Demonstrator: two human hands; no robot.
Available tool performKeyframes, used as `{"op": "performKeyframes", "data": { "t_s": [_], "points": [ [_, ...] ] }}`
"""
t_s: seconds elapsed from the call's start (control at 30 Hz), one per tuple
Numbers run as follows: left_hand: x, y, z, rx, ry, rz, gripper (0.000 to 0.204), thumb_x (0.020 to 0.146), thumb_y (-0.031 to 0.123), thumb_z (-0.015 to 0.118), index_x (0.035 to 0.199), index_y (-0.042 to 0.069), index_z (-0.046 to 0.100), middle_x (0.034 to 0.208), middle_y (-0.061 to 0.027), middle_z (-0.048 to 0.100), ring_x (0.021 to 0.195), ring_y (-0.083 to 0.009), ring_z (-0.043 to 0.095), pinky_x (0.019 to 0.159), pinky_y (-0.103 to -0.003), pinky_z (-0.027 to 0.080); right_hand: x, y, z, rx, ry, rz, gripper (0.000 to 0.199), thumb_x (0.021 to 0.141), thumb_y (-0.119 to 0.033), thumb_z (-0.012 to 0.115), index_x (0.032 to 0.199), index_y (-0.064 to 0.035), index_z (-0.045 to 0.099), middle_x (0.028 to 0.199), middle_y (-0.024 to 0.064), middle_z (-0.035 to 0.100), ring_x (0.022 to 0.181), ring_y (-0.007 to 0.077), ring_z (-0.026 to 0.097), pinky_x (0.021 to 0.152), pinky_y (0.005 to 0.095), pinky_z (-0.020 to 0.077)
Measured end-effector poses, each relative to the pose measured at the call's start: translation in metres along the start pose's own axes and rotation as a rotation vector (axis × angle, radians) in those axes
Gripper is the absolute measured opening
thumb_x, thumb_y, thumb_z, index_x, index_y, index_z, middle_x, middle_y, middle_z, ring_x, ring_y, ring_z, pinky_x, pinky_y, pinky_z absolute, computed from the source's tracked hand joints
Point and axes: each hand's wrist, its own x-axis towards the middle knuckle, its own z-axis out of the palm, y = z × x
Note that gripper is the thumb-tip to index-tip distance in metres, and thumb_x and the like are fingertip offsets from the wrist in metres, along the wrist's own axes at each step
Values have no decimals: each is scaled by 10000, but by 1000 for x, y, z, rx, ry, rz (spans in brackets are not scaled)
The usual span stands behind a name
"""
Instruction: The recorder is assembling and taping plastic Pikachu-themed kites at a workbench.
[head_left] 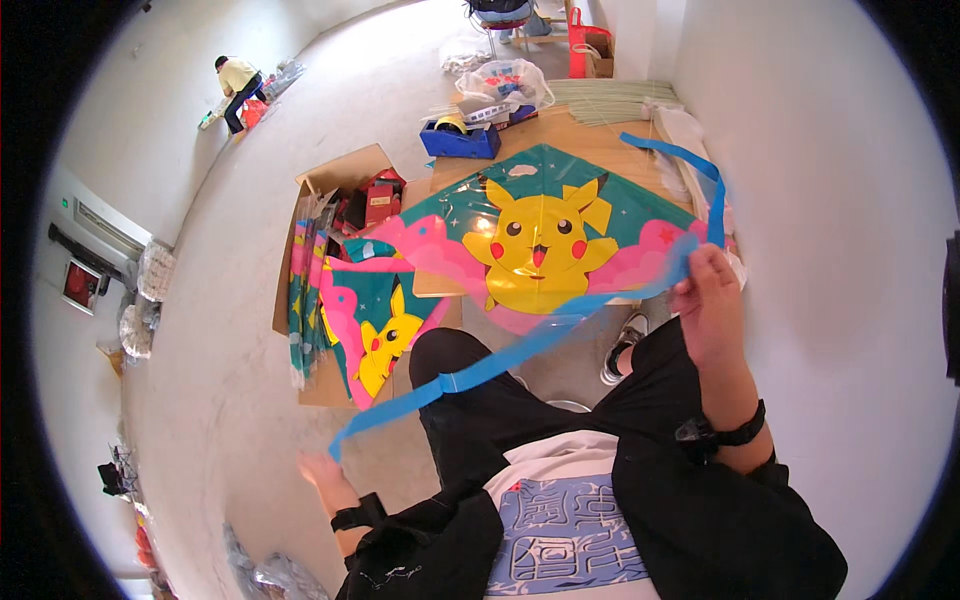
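A long blue ribbon (520,350) stretches across in front of me at a slant, between my two hands. My right hand (708,300), raised at the right, pinches it between thumb and fingers. Beyond that hand a loose length curls up and back over the table. At the lower left my left hand (322,470), somewhat blurred, closes on the ribbon's other end. Behind the ribbon a kite (540,240) lies spread on the table, green and pink with a yellow cartoon animal. Its lower edge hangs over the table's near side.
A wooden table (640,150) carries a blue tape dispenser (460,140), a plastic bag (505,85) and pale rods (610,100). Left of it a cardboard box (290,250) holds folded kites (375,335) and red packs. A white wall stands close at right. Another person (240,85) sits far left.
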Motion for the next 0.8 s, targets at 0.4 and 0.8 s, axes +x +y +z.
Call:
{"op": "performKeyframes", "data": {
  "t_s": [0.4, 0.8],
  "points": [
    [-445, 10, 351, 562, -1413, 1269, 781, 763, 144, 781, 1434, 19, 403, 1237, -187, 618, 1103, -343, 619, 903, -378, 501, -46, 9, 77, 43, -461, 318, 108, 988, -160, 560, 1006, -54, 564, 896, 116, 718, 593, 102, 625, 559, 226, 508],
    [-436, -21, 362, 306, -1791, -146, 374, 1058, 228, 401, 1175, -79, 581, 1017, -168, 698, 898, -217, 697, 812, -323, 557, -34, 6, 31, -298, -262, 52, 221, 956, -224, 615, 1078, -49, 556, 966, 34, 607, 755, 73, 580, 666, 199, 468]
  ]
}}
